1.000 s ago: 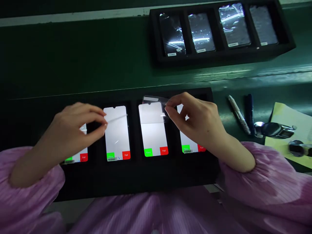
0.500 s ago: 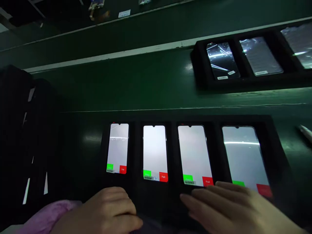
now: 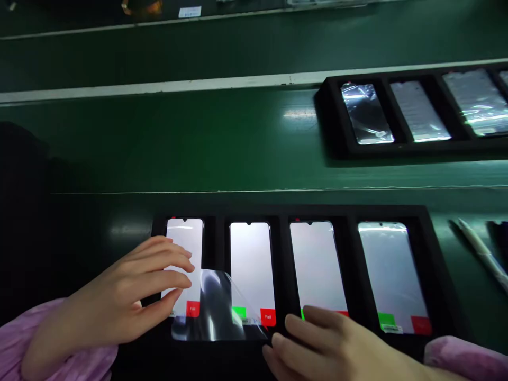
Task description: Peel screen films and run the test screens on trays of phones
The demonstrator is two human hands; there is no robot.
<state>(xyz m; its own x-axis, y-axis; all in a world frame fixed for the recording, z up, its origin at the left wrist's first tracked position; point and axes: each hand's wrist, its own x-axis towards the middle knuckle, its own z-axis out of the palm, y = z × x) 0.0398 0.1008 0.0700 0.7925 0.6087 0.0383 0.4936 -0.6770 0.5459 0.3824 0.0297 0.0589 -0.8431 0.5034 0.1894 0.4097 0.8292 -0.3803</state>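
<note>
A black tray (image 3: 281, 254) holds a row of several lit phones with white screens and green and red boxes. My left hand (image 3: 145, 286) hovers over the leftmost phone (image 3: 183, 238), fingers curved and apart. A thin clear film (image 3: 214, 312) lies slantwise across the lower part of that phone and the second phone (image 3: 250, 248). Its right corner meets the fingertips of my right hand (image 3: 325, 344), whose fingers are bent together over the lower end of the third phone (image 3: 315, 259). The rightmost phone (image 3: 391, 270) is uncovered.
Behind, at the right, another black tray (image 3: 345, 151) holds several dark phones with glossy film. A white pen-like object (image 3: 480, 246) lies right of the near tray. A pale strip (image 3: 178, 87) runs along the green surface, with a small label (image 3: 189, 12) farther back.
My left hand has risen and moved left over the leftmost phone, its fingers spreading. The clear film now shows between my hands. My right hand has shifted left and down.
</note>
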